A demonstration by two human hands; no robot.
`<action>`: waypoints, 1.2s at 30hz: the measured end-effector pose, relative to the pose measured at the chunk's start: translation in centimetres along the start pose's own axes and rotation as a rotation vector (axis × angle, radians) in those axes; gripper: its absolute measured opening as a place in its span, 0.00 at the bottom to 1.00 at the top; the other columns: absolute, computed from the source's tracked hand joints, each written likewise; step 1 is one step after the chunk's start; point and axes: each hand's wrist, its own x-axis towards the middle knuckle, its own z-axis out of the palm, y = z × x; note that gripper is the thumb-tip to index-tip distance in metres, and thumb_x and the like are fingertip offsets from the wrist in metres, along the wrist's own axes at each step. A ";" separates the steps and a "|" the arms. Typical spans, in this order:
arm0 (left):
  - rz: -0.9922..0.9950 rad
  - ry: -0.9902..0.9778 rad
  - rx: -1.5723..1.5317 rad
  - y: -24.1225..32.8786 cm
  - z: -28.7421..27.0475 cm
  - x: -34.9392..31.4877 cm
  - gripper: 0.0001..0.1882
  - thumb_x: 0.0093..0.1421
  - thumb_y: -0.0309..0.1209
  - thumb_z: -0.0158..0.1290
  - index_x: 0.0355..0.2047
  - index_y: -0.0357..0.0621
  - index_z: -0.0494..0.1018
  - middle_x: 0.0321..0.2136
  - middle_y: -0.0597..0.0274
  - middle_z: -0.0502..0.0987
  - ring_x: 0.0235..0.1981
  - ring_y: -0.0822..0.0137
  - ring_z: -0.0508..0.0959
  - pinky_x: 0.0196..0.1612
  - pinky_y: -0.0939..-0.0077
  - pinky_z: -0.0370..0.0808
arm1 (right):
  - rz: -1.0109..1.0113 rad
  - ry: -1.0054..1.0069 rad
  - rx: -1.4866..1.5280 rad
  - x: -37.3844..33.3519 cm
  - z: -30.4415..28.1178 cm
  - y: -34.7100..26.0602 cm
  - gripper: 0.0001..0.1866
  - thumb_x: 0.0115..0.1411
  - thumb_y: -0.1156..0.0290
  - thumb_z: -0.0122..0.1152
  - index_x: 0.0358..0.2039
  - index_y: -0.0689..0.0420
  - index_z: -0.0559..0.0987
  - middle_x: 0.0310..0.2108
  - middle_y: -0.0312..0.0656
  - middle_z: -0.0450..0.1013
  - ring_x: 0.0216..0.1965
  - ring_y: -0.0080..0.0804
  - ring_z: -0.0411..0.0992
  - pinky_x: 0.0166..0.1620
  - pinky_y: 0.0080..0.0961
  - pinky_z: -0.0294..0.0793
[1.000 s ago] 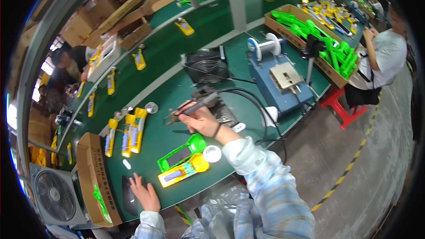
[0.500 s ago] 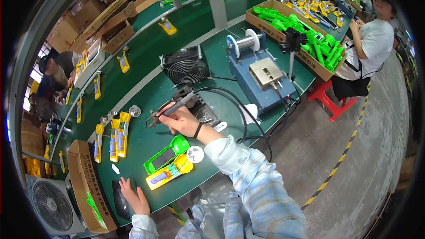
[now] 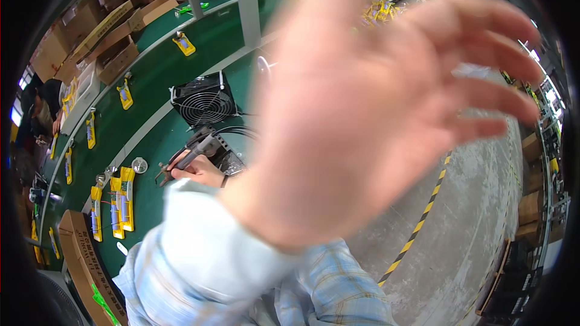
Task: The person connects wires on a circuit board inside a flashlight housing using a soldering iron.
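My left hand (image 3: 356,102) is raised close to the camera, large and blurred, fingers spread with nothing in them. It covers much of the bench, and the open green and yellow housings seen before are hidden. Beyond its wrist, my right hand (image 3: 202,172) grips a grey soldering iron (image 3: 194,152) with a cable, its tip pointing left. The hand rests near the iron's dark stand (image 3: 225,158). Left of it, several yellow housings (image 3: 117,208) with purple cells and wires lie side by side on the green bench. A clear round lens (image 3: 139,165) is next to them.
A black fan (image 3: 207,105) stands behind the iron. A belt with spaced yellow housings (image 3: 124,94) curves behind the bench. At lower left stands a cardboard box (image 3: 84,259) with a green part inside. Metal posts (image 3: 248,6) rise at the back; a person sits far left.
My left hand has risen from the bench edge up in front of the camera. The view has turned right, so bench things shift left. My right hand still holds the soldering iron.
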 end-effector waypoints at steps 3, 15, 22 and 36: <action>-0.068 -0.111 -0.037 -2.7 1.6 1.3 0.26 0.59 0.50 0.27 0.53 0.53 0.46 0.51 0.62 0.42 0.53 0.59 0.44 0.50 0.55 0.41 | -0.211 0.034 0.040 0.1 0.3 -3.7 0.05 0.48 0.75 0.50 0.19 0.58 0.66 0.15 0.32 0.60 0.11 0.17 0.58 0.22 0.15 0.65; -0.301 -0.606 -0.155 -3.9 3.0 2.5 0.26 0.58 0.52 0.35 0.43 0.42 0.63 0.33 0.55 0.71 0.37 0.63 0.71 0.34 0.72 0.68 | -1.099 0.093 0.175 -0.1 2.1 -17.4 0.11 0.42 0.76 0.50 0.10 0.53 0.60 0.10 0.27 0.52 0.11 0.15 0.52 0.28 0.16 0.63; -0.506 -0.611 -0.461 -5.2 5.0 0.2 0.12 0.54 0.35 0.46 0.25 0.36 0.66 0.13 0.65 0.64 0.12 0.76 0.62 0.16 0.84 0.56 | -1.562 0.084 0.337 -1.7 2.0 -23.1 0.15 0.38 0.76 0.50 0.04 0.50 0.56 0.07 0.24 0.48 0.10 0.14 0.49 0.31 0.16 0.62; 1.045 -0.481 -1.472 -6.0 -24.5 -7.9 0.16 0.55 0.40 0.48 0.34 0.38 0.65 0.10 0.64 0.64 0.07 0.76 0.62 0.13 0.87 0.55 | -1.487 0.134 0.607 -5.9 2.7 -26.1 0.21 0.25 0.62 0.52 0.03 0.44 0.46 0.07 0.22 0.40 0.13 0.12 0.43 0.36 0.17 0.57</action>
